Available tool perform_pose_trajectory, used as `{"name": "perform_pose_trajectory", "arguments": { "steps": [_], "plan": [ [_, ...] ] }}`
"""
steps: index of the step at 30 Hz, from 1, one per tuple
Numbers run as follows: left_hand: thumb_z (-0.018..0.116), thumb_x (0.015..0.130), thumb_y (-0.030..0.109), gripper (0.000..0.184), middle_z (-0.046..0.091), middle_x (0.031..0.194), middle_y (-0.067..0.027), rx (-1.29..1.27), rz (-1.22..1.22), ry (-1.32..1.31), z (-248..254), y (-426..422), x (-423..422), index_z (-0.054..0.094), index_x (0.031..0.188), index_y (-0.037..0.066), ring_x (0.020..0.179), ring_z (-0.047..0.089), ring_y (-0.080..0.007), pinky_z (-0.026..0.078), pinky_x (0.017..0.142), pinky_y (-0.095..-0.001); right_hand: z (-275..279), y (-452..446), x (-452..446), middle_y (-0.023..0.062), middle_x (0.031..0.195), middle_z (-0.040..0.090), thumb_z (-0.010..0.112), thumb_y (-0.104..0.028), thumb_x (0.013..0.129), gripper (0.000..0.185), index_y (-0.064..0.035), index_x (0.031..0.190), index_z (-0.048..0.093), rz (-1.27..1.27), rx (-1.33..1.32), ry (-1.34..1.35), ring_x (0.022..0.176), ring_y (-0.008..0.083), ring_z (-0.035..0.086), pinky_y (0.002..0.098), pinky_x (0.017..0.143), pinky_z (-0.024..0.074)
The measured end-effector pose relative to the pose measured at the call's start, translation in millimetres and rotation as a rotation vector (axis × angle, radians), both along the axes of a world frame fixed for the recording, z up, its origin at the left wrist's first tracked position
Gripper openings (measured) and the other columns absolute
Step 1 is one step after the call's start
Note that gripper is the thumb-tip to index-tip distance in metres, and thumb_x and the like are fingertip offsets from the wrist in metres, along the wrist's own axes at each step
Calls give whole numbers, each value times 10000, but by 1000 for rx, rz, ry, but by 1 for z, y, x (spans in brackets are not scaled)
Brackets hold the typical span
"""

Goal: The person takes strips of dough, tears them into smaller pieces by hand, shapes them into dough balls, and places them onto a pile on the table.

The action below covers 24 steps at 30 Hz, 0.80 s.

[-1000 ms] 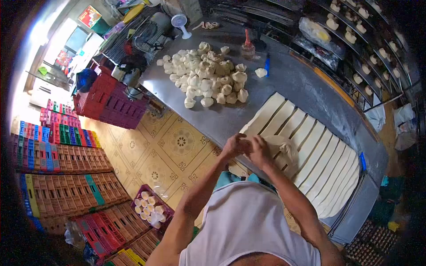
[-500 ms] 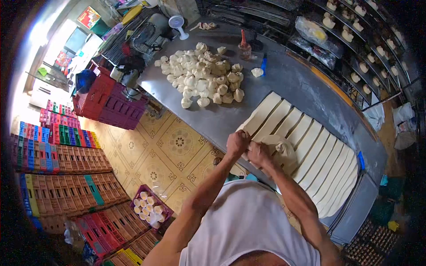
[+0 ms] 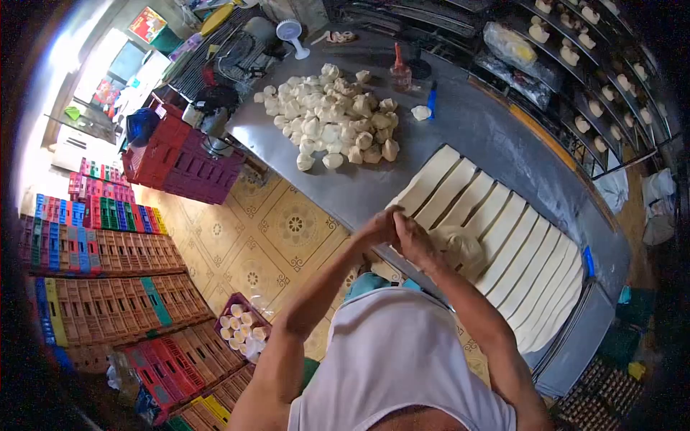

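Dozens of gathered dough pieces [image 3: 327, 122] sit heaped toward the far left of the metal table [image 3: 496, 140], well apart from the flat dough nearer the person, probably so that nothing presses on it. Next, at the table's near edge, the left hand [image 3: 378, 228] meets the right hand [image 3: 412, 237]. Their fingers are bunched and pressed together, as if closed around something small, but the backs of the hands hide it, so I cannot tell what, if anything, is pinched. A lone dough piece [image 3: 421, 113] lies beyond them against a blue tool [image 3: 433, 100]. Just right of the hands, partly covered by the right wrist, a rounded, brownish mound [image 3: 463, 248] rests on the long dough strips [image 3: 532, 262], seemingly put there to be within easy reach. The strips lie side by side with narrow gaps, likely to keep each separate.

Bright glare marks the table's left corner, while pale dust streaks the grey metal beyond the strips. Around it, stacked plastic crates [image 3: 108, 309] fill the left, over a patterned tile floor [image 3: 295, 224]; a white fan [image 3: 289, 30] stands at the far end, and dark rack shelves [image 3: 555, 42] on the right carry small pale pieces.
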<state>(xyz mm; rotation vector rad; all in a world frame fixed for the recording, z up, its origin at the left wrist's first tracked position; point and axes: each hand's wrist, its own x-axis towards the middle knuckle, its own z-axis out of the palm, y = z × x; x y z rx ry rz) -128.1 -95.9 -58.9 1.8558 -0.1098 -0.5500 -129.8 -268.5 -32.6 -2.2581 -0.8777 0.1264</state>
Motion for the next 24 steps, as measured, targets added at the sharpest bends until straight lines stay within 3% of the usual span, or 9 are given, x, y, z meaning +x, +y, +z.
{"name": "perform_pose_trajectory", "arguments": {
  "steps": [1, 7, 8, 11, 16, 18, 21, 23, 24],
  "plan": [
    [698, 869, 71, 592, 645, 1193, -129, -220, 82, 23, -39, -3, -6, 431, 1392, -2, 1066, 606, -194, 532, 893, -364, 1, -5, -4, 216, 1091, 611, 671, -71, 790, 490, -43, 1253, 512, -2, -3, -2, 1021, 434, 588, 471, 880, 494],
    [651, 869, 307, 318, 692, 879, -231, 216, 242, -296, 19, -35, -12, 687, 1023, 31, 845, 681, -406, 548, 732, -446, 7, -21, -19, 273, 1243, 555, 785, -118, 685, 659, 8, 1270, 506, -267, 39, 164, 1117, 438, 560, 511, 927, 452],
    [628, 882, 319, 304, 666, 830, -252, 267, 324, -300, 37, -42, -13, 682, 945, 27, 809, 662, -431, 535, 692, -471, -38, -18, -15, 274, 1155, 605, 767, -177, 713, 527, -1, 1164, 560, -326, 50, 330, 1052, 457, 589, 518, 889, 475],
    [610, 893, 337, 325, 640, 771, -273, 287, 461, -365, 43, -41, -11, 658, 841, 19, 733, 636, -466, 509, 626, -522, -11, -5, 8, 277, 1053, 647, 730, -236, 743, 462, 12, 1099, 574, -239, -323, 443, 994, 465, 617, 527, 851, 497],
    [666, 836, 231, 224, 602, 713, -237, 375, 554, -227, 41, -57, -1, 645, 803, 10, 664, 590, -442, 485, 607, -456, -2, -26, -1, 241, 870, 688, 654, -224, 807, 217, -34, 911, 655, -242, -263, 288, 889, 442, 662, 505, 778, 541],
    [654, 848, 251, 240, 624, 809, -256, 469, 493, -236, 35, -48, 14, 635, 846, 12, 760, 605, -454, 499, 668, -479, 13, -30, -4, 233, 810, 670, 671, -220, 789, 221, -37, 908, 640, -135, 79, 154, 838, 452, 654, 517, 731, 526],
    [666, 843, 233, 298, 601, 1044, -287, 488, 535, -406, 1, -19, 42, 585, 1029, 15, 977, 574, -467, 493, 812, -494, 97, -1, -4, 243, 800, 651, 682, -230, 787, 238, -42, 920, 622, 192, 84, 131, 796, 458, 642, 516, 682, 508],
    [743, 779, 156, 711, 436, 1343, -284, 361, 562, -666, 26, -1, 55, 380, 1377, 26, 1252, 397, -470, 405, 1009, -484, 76, -1, 15, 241, 779, 640, 677, -209, 800, 312, -39, 1046, 586, 148, 144, 82, 758, 445, 642, 502, 651, 503],
    [761, 768, 172, 734, 490, 1302, -262, 329, 507, -709, 59, 8, 48, 393, 1386, 26, 1225, 452, -439, 426, 998, -470, 63, 0, 22, 240, 791, 639, 676, -170, 794, 361, -32, 1104, 552, -145, 171, 128, 752, 441, 639, 505, 650, 499]
  ]
}}
